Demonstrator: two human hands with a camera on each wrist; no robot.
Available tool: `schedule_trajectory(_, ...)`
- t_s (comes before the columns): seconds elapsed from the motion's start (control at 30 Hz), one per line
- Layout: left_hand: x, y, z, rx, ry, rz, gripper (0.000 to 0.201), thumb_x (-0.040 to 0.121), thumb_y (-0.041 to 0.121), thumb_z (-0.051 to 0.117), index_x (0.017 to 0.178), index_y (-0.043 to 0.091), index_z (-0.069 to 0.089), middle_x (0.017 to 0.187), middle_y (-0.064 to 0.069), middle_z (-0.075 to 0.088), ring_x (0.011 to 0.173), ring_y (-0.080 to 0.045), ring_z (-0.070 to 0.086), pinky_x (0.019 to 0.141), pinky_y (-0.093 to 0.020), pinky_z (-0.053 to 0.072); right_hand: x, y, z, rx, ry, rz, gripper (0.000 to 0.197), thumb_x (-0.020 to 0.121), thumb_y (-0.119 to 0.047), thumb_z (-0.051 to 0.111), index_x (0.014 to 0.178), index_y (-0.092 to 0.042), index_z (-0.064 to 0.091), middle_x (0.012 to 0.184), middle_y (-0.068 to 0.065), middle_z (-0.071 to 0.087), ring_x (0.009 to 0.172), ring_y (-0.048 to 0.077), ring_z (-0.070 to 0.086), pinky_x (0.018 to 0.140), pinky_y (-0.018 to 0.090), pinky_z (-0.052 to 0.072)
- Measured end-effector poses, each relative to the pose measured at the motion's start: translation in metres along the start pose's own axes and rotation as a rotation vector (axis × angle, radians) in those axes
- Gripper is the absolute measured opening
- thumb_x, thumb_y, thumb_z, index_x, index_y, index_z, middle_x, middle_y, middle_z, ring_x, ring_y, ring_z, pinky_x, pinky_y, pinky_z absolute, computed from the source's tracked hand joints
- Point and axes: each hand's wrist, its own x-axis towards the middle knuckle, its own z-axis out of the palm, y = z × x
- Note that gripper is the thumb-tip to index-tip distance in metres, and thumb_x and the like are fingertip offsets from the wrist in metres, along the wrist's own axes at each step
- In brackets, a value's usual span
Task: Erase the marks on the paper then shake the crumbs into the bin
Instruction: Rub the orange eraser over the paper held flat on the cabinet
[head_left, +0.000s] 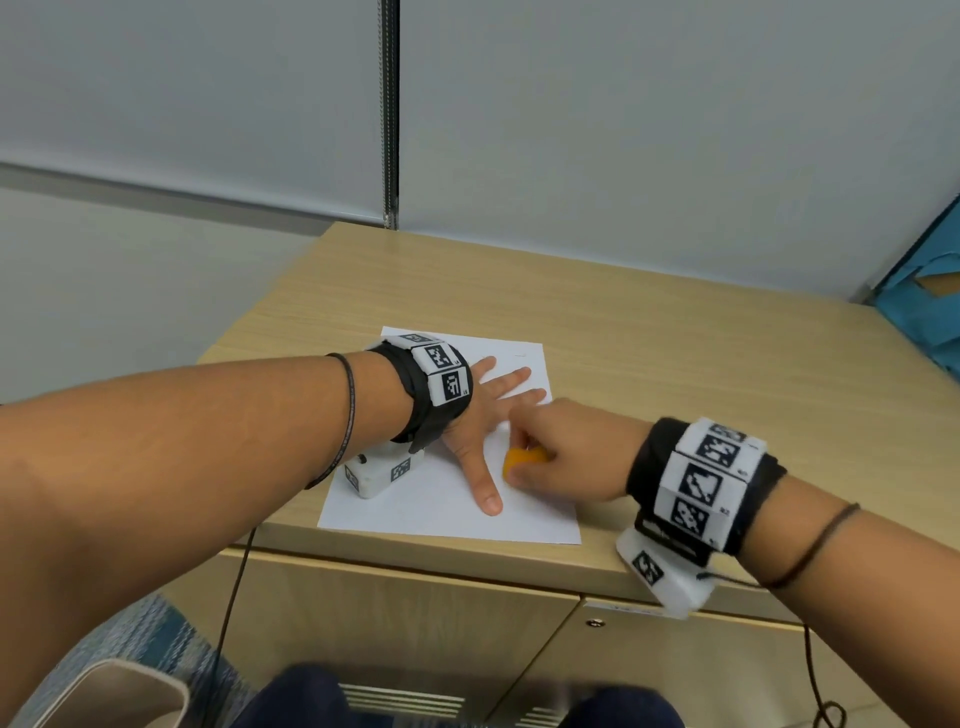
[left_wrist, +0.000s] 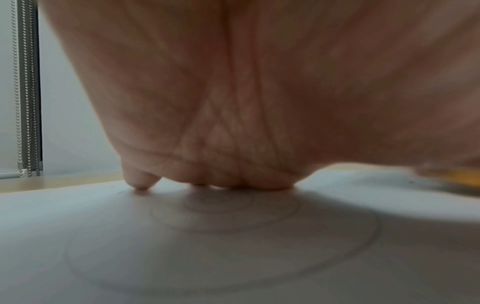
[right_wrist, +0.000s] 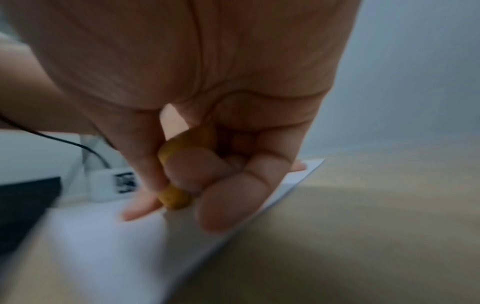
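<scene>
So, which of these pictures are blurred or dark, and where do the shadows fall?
Head view: mostly sharp and evenly lit; only the bottom edge smears. Left wrist view: the left hand fills the frame, soft, and shades the paper, where faint pencil rings show. Right wrist view: motion blur throughout; the right hand pinches the orange eraser, shadowing the desk.

Readable text: none that I can make out. The bands (head_left: 701, 473) on my wrists carry black-and-white square code markers with tiny digits beside them, too small to read. The paper (head_left: 452, 514) bears only faint pencil circles, no words.
</scene>
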Motion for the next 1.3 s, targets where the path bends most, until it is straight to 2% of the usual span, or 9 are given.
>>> schedule_trajectory(0.13, 0.001, 0.001, 0.0, -0.005, -0.001, 0.007, 0.155, 0.04, 0.091, 0.071, 0.148, 0.045, -0.031, 0.157, 0.01, -0.041, 0.147, -0.035, -0.031, 0.114, -0.066, -0.008, -0.002, -0.004, -0.006, 0.02, -0.058, -0.006, 0.018, 0.094, -0.035, 0.062, 0.097, -0.018, 0.054, 0.08, -0.009, 0.056, 0.067, 0.004, 0.055, 0.061, 0.021, 0.039)
schedule_trajectory(0.27, -0.001, 0.0, 0.0, -0.006, -0.005, 0.007, 0.151, 0.043, 0.089, 0.072, 0.148, 0.047, -0.028, 0.157, 0.01, -0.041, 0.147, -0.035, -0.031, 0.114, -0.066, -0.007, 0.008, 0.009, -0.017, -0.025, 0.05, 0.122, 0.015, 0.094, -0.033, 0.058, 0.096, -0.019, 0.052, 0.088, -0.002, 0.059, 0.083, 0.021, 0.06, 0.064, 0.027, 0.044)
schedule_trajectory(0.33, -0.002, 0.001, -0.001, 0.011, -0.003, 0.004, 0.15, 0.047, 0.087, 0.073, 0.149, 0.044, -0.028, 0.157, 0.008, -0.04, 0.147, -0.036, -0.031, 0.115, -0.065, -0.008, 0.002, -0.005, -0.011, -0.008, -0.024, 0.042, 0.011, 0.095, -0.028, 0.058, 0.09, -0.025, 0.049, 0.088, 0.003, 0.062, 0.078, 0.019, 0.057, 0.064, 0.026, 0.045)
schedule_trajectory(0.43, -0.002, 0.003, -0.001, 0.022, 0.01, 0.009, 0.152, 0.049, 0.086, 0.073, 0.149, 0.041, -0.031, 0.158, 0.008, -0.039, 0.147, -0.037, -0.03, 0.115, -0.064, -0.009, -0.008, -0.019, -0.004, -0.008, -0.12, -0.052, 0.019, 0.095, -0.029, 0.06, 0.101, -0.012, 0.057, 0.09, 0.005, 0.062, 0.073, 0.015, 0.052, 0.066, 0.027, 0.045)
schedule_trajectory(0.6, 0.0, 0.0, 0.001, 0.004, -0.008, -0.001, 0.151, 0.044, 0.089, 0.072, 0.15, 0.044, -0.027, 0.157, 0.009, -0.041, 0.147, -0.036, -0.032, 0.113, -0.068, -0.007, 0.005, 0.001, -0.017, 0.006, 0.004, 0.114, 0.02, 0.095, -0.034, 0.059, 0.101, -0.016, 0.055, 0.086, -0.002, 0.06, 0.069, 0.015, 0.057, 0.059, 0.024, 0.041)
schedule_trajectory(0.73, -0.001, 0.002, 0.0, 0.026, 0.006, -0.004, 0.154, 0.045, 0.088, 0.072, 0.149, 0.042, -0.031, 0.157, 0.008, -0.041, 0.146, -0.036, -0.032, 0.114, -0.066, -0.009, -0.005, -0.019, -0.001, 0.005, -0.082, -0.039, 0.019, 0.095, -0.03, 0.06, 0.099, -0.012, 0.056, 0.089, 0.004, 0.062, 0.071, 0.013, 0.052, 0.063, 0.024, 0.042)
schedule_trajectory(0.93, 0.001, 0.001, 0.002, 0.003, 0.002, 0.0, 0.154, 0.041, 0.09, 0.072, 0.149, 0.045, -0.028, 0.156, 0.011, -0.042, 0.146, -0.035, -0.032, 0.113, -0.069, -0.006, 0.003, 0.003, -0.018, 0.051, 0.015, 0.154, 0.025, 0.096, -0.034, 0.058, 0.104, -0.011, 0.056, 0.086, 0.003, 0.063, 0.06, 0.015, 0.057, 0.056, 0.027, 0.046)
schedule_trajectory(1.1, -0.001, 0.002, 0.0, 0.026, 0.014, -0.005, 0.155, 0.043, 0.089, 0.072, 0.148, 0.043, -0.032, 0.157, 0.01, -0.04, 0.147, -0.037, -0.031, 0.113, -0.068, -0.007, -0.007, -0.019, -0.001, -0.004, -0.096, -0.016, 0.024, 0.096, -0.032, 0.059, 0.103, -0.009, 0.058, 0.091, 0.006, 0.064, 0.076, 0.017, 0.055, 0.072, 0.032, 0.049)
schedule_trajectory(1.3, -0.008, 0.003, -0.002, 0.006, -0.003, -0.013, 0.147, 0.044, 0.089, 0.072, 0.151, 0.049, -0.02, 0.157, 0.009, -0.04, 0.147, -0.035, -0.03, 0.115, -0.067, -0.006, 0.002, -0.002, -0.014, 0.108, -0.051, 0.109, 0.027, 0.096, -0.034, 0.059, 0.106, -0.009, 0.059, 0.091, 0.012, 0.071, 0.056, 0.013, 0.058, 0.059, 0.026, 0.049)
